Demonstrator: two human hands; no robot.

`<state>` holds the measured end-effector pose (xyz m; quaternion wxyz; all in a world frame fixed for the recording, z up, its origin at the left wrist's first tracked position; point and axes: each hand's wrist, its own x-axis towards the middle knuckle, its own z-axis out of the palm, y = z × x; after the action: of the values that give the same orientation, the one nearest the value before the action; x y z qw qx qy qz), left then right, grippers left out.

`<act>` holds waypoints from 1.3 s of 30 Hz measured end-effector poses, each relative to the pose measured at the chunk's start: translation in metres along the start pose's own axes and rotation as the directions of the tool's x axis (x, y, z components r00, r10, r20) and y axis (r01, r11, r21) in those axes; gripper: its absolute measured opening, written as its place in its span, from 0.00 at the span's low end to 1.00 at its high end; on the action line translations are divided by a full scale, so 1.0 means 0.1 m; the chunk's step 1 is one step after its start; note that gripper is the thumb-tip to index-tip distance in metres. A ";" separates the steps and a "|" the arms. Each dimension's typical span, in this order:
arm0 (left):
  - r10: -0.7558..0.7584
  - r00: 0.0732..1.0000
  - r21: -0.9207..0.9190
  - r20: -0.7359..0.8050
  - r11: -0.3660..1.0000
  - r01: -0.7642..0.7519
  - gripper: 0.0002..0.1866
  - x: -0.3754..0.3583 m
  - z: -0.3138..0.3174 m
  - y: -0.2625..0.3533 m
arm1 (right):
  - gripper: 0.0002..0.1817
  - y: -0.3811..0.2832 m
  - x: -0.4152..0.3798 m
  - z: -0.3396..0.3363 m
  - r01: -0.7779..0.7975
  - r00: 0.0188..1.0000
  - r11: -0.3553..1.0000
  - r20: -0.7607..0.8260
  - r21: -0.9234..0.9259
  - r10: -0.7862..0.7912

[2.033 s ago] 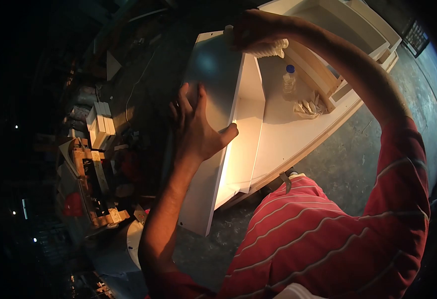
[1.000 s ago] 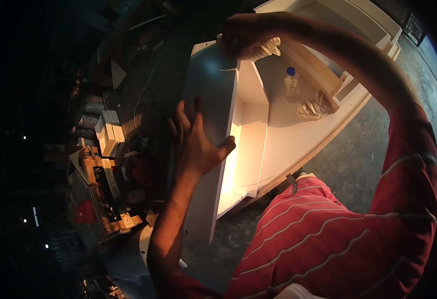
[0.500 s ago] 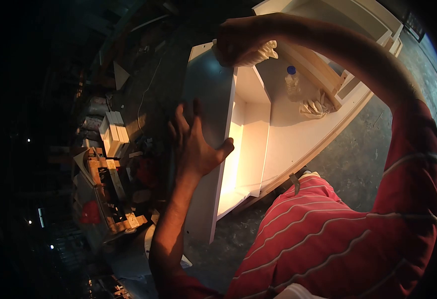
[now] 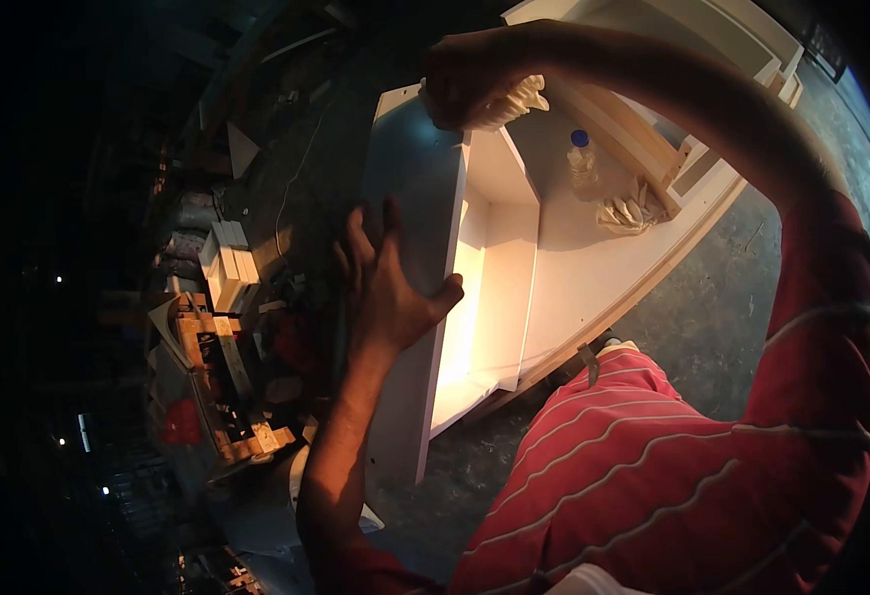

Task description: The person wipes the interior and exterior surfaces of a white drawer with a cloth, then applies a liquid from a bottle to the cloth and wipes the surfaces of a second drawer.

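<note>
A white drawer [image 4: 499, 288] stands on the worktable, its wide front panel [image 4: 410, 233] turned to the left. My left hand [image 4: 390, 293] is open against the panel, fingers spread on its face and thumb over the near edge. At the panel's far end my right hand [image 4: 464, 84] is closed around a crumpled white cloth [image 4: 514, 102], pressing it near the top edge. Part of the cloth hangs out on the right; the rest is hidden under the fingers.
On the white tabletop [image 4: 579, 273] stand a clear bottle with a blue cap [image 4: 581, 164] and a crumpled pale cloth or glove [image 4: 628, 213]. A wood-edged white cabinet frame [image 4: 643, 149] lies behind. Stacked pale boards [image 4: 229, 268] and a wooden frame [image 4: 222, 367] are left on the floor.
My right hand and the cloth have shifted slightly left along the panel's far end. My left hand stays almost where it was.
</note>
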<state>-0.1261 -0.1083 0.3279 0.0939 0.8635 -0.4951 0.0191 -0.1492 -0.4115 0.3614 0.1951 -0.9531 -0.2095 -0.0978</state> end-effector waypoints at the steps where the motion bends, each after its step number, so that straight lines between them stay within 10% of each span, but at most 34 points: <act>1: 0.017 1.000 -0.005 -0.009 1.000 -0.017 0.59 -0.02 0.01 -0.01 | 0.09 0.01 -0.02 0.01 -0.020 0.998 1.000 -0.055 -0.019 0.019; 4: 0.016 1.000 -0.017 -0.007 1.000 -0.016 0.59 -0.02 -0.01 0.00 | 0.09 0.05 -0.02 -0.03 0.126 0.979 0.989 -0.170 0.081 -0.111; 6: -0.008 1.000 -0.032 0.009 0.999 0.008 0.59 0.00 -0.01 -0.01 | 0.09 0.04 0.14 0.02 -0.125 0.983 0.989 0.128 -0.081 0.135; 10: 0.050 0.998 -0.008 -0.024 0.999 -0.051 0.60 -0.01 0.00 -0.03 | 0.10 0.23 0.05 -0.01 0.032 0.999 0.999 -0.033 -0.042 -0.034; 14: 0.082 0.996 0.004 -0.045 0.997 -0.082 0.61 0.00 0.03 -0.06 | 0.09 0.13 0.12 0.01 -0.116 0.976 0.991 0.180 -0.061 0.126; 16: 0.080 0.996 -0.001 -0.035 0.997 -0.080 0.60 0.00 0.02 -0.05 | 0.09 0.23 0.05 -0.02 0.074 0.996 0.996 -0.038 -0.058 -0.076; 22: 0.053 0.998 0.010 -0.021 0.999 -0.053 0.60 -0.01 0.00 -0.02 | 0.11 0.19 0.12 0.09 -0.158 0.982 0.982 0.085 -0.106 0.167; 28: 0.078 0.996 0.122 -0.047 0.990 -0.072 0.57 0.00 -0.01 0.01 | 0.13 0.12 -0.01 0.07 0.083 0.993 0.989 -0.076 -0.120 -0.093; 29: 0.086 0.995 0.122 -0.054 0.989 -0.078 0.57 0.00 -0.01 0.02 | 0.13 0.24 0.11 0.02 -0.178 0.979 0.984 0.106 0.026 0.174; 39: 0.047 0.993 0.005 -0.105 0.999 -0.047 0.58 0.03 0.08 -0.03 | 0.16 0.28 0.00 0.00 -0.242 0.970 0.970 0.020 0.025 0.241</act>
<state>-0.1228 -0.1105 0.3202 0.1183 0.8496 -0.5096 0.0670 -0.1366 -0.4349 0.3516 0.2169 -0.9696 -0.0949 -0.0625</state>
